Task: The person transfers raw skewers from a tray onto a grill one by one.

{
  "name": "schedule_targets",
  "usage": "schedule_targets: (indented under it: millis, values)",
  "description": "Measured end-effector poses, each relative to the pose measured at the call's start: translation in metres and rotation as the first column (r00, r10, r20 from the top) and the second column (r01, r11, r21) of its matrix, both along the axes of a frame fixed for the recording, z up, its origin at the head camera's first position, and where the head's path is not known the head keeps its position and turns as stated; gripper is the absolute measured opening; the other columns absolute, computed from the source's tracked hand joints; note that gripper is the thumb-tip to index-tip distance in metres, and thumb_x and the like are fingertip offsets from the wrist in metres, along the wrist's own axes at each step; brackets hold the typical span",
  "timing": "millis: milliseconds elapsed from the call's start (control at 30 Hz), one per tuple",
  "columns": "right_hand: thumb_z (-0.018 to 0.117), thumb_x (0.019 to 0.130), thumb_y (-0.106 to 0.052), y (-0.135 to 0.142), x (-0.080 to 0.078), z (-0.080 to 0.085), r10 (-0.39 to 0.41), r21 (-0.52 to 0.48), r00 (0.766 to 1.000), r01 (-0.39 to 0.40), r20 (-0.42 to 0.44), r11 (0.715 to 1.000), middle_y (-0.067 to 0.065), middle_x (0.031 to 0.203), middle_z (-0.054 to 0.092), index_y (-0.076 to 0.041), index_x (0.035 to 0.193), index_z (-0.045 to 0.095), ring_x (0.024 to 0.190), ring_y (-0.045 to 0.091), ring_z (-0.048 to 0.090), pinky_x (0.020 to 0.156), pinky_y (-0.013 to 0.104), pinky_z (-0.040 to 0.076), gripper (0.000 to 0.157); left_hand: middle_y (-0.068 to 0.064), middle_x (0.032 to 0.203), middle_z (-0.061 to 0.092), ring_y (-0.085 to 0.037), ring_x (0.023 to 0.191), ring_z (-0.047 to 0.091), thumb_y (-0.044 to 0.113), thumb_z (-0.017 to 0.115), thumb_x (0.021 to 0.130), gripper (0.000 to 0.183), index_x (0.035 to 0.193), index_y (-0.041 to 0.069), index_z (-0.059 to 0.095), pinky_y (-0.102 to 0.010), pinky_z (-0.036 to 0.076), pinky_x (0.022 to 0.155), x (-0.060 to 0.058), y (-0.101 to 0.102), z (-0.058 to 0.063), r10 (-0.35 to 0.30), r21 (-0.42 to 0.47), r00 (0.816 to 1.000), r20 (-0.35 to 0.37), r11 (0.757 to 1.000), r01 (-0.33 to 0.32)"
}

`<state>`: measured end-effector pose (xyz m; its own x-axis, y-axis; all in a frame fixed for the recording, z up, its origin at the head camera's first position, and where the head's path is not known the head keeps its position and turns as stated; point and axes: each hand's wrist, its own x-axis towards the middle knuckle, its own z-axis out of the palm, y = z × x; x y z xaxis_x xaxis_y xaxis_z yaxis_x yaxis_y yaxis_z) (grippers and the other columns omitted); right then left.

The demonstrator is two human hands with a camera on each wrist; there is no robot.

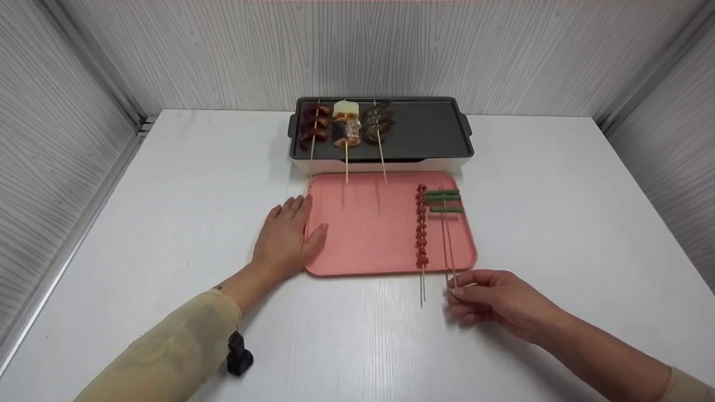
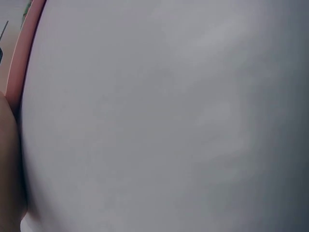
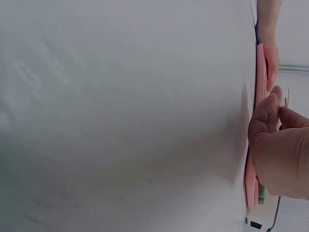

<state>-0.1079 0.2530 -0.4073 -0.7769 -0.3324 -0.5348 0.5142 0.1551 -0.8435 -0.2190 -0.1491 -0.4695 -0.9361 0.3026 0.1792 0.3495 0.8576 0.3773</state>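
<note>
My right hand [image 1: 491,298] pinches the bare lower end of a skewer between thumb and fingers, just past the front right corner of a pink tray [image 1: 357,234]. Short green pieces [image 1: 445,210] sit crosswise at the skewer's far end, over the tray's right side. To their left lies a skewer of small red pieces [image 1: 422,229], its handle end beyond the tray's front rim. My left hand [image 1: 282,240] rests at the tray's left edge, fingers straight and thumb over the rim. In the right wrist view, the right hand [image 3: 280,140] hides most of the skewer.
Behind the tray stands a black-topped grill [image 1: 427,128]. On its left half lie a dark red skewer [image 1: 315,123], a white-and-brown one [image 1: 346,131] and a dark greenish one [image 1: 378,120], handles overhanging the front. A small black object [image 1: 239,354] is beside the left sleeve.
</note>
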Motion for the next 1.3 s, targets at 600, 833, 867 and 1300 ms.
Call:
schedule_targets:
  millis: [600, 833, 867, 1300]
  values:
    - [0.068, 0.105, -0.020, 0.008, 0.007, 0.025, 0.009, 0.075, 0.992, 0.000, -0.127, 0.997, 0.017, 0.117, 0.074, 0.007, 0.139, 0.060, 0.101, 0.022, 0.074, 0.093, 0.033, 0.061, 0.044, -0.025, 0.163, 0.042, -0.040, 0.154, 0.035, 0.051, 0.043, 0.107, 0.076, 0.162, -0.003, 0.039, -0.054, 0.023, 0.128, 0.002, -0.001, -0.002, 0.009, 0.008, 1.000, -0.003, 1.000, -0.009]
    - [0.067, 0.106, -0.019, 0.004, -0.009, 0.040, -0.018, 0.106, 0.983, 0.038, -0.182, 0.994, 0.013, 0.115, 0.073, 0.005, 0.140, 0.060, 0.099, 0.021, 0.074, 0.090, 0.031, 0.061, 0.042, -0.026, 0.162, 0.043, -0.041, 0.154, 0.036, 0.050, 0.042, 0.108, 0.076, 0.161, -0.003, 0.039, -0.054, 0.023, 0.128, 0.000, 0.001, 0.000, 0.000, 0.005, 1.000, -0.012, 1.000, 0.000]
    - [0.067, 0.106, -0.019, 0.002, -0.013, 0.042, -0.022, 0.100, 0.981, 0.041, -0.190, 0.994, 0.012, 0.114, 0.074, 0.004, 0.140, 0.060, 0.099, 0.021, 0.075, 0.090, 0.031, 0.061, 0.042, -0.026, 0.162, 0.043, -0.041, 0.154, 0.036, 0.050, 0.042, 0.108, 0.076, 0.161, -0.003, 0.038, -0.054, 0.023, 0.128, 0.000, 0.001, 0.001, 0.001, 0.002, 1.000, -0.009, 1.000, -0.001]
    - [0.065, 0.108, -0.017, -0.014, -0.081, 0.060, -0.057, 0.048, 0.965, 0.072, -0.255, 0.996, 0.008, 0.113, 0.073, 0.002, 0.139, 0.060, 0.095, 0.014, 0.075, 0.089, 0.027, 0.061, 0.037, -0.024, 0.164, 0.041, -0.039, 0.155, 0.034, 0.052, 0.040, 0.108, 0.077, 0.163, -0.002, 0.037, -0.052, 0.022, 0.128, 0.002, 0.001, 0.000, 0.012, -0.012, 1.000, 0.002, 1.000, -0.012]
